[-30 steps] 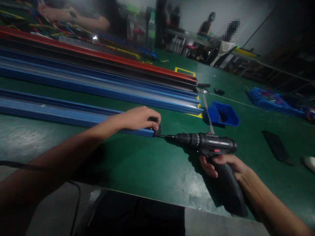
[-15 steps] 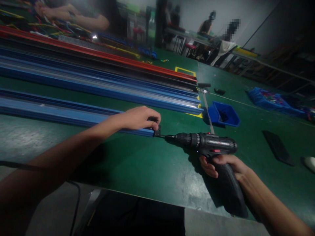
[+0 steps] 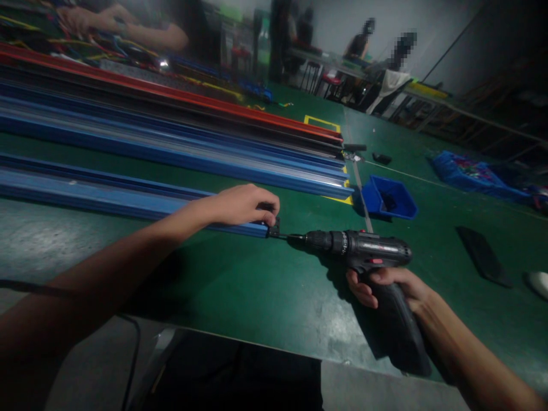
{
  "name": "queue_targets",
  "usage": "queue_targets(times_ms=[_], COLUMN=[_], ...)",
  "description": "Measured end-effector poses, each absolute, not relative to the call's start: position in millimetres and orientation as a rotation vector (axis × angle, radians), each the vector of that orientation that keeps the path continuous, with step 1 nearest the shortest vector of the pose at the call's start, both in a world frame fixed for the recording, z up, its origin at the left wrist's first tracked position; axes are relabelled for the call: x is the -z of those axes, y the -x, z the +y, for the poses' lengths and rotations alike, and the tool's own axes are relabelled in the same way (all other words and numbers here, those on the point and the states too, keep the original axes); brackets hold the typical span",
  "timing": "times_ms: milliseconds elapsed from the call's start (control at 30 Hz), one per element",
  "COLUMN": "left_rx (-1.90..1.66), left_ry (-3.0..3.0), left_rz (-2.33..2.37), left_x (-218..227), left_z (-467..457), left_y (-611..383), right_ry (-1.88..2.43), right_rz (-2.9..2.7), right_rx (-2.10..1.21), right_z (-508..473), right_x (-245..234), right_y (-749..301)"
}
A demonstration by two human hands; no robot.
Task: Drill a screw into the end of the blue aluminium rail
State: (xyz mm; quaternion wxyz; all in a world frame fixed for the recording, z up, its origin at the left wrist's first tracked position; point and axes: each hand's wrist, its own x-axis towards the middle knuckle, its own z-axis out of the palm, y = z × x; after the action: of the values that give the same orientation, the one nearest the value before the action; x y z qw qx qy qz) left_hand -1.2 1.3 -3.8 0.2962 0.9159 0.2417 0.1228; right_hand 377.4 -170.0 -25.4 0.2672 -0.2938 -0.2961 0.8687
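Note:
My right hand (image 3: 389,285) is wrapped round the grip of a black cordless drill (image 3: 368,246), which lies level and points left. Its long thin bit (image 3: 287,236) reaches a small black end piece (image 3: 274,229) at the right end of a blue rail (image 3: 240,228). My left hand (image 3: 244,205) rests over that rail end, thumb and fingers closed on the black piece. The palm hides part of the rail. Whether a screw sits at the bit's tip is too small to tell.
Behind lie more blue rails (image 3: 274,178) and a red rail (image 3: 257,111). A blue bin (image 3: 389,200) stands right of their ends, and a flat black piece (image 3: 482,257) lies farther right. Across the green table (image 3: 240,285), a co-worker's arm (image 3: 158,35) is among coloured wires.
Almost nothing has moved. The drill and my right hand have shifted very slightly left, and a small light under the drill's chuck no longer shows. My left hand stays on the rail end.

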Motion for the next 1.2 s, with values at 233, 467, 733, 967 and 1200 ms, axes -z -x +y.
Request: queue_targets(times_ms=[233,467,733,967,1200], left_rx=[-0.315,-0.318,-0.331,-0.327,-0.313], left_ry=[-2.434,-2.445,-2.436,-2.432,-2.421], left_rz=[0.652,0.644,0.63,0.621,0.646], left_x=[2.7,4.8,3.9,4.2,2.7], left_z=[0.6,2.2,2.4,1.9,1.0], left_y=[0.7,1.9,0.8,1.7,1.1], right_ry=[0.836,0.834,0.867,0.824,0.869], right_rz=[-0.832,-0.842,-0.881,-0.863,-0.845], right_rx=[-2.324,-2.318,-2.293,-2.303,-2.311], right_z=[-169.4,-171.0,-171.1,-171.0,-170.9], right_x=[25.0,25.6,24.1,27.0,25.2], right_y=[-377.6,-376.1,-375.3,-377.8,-377.1])
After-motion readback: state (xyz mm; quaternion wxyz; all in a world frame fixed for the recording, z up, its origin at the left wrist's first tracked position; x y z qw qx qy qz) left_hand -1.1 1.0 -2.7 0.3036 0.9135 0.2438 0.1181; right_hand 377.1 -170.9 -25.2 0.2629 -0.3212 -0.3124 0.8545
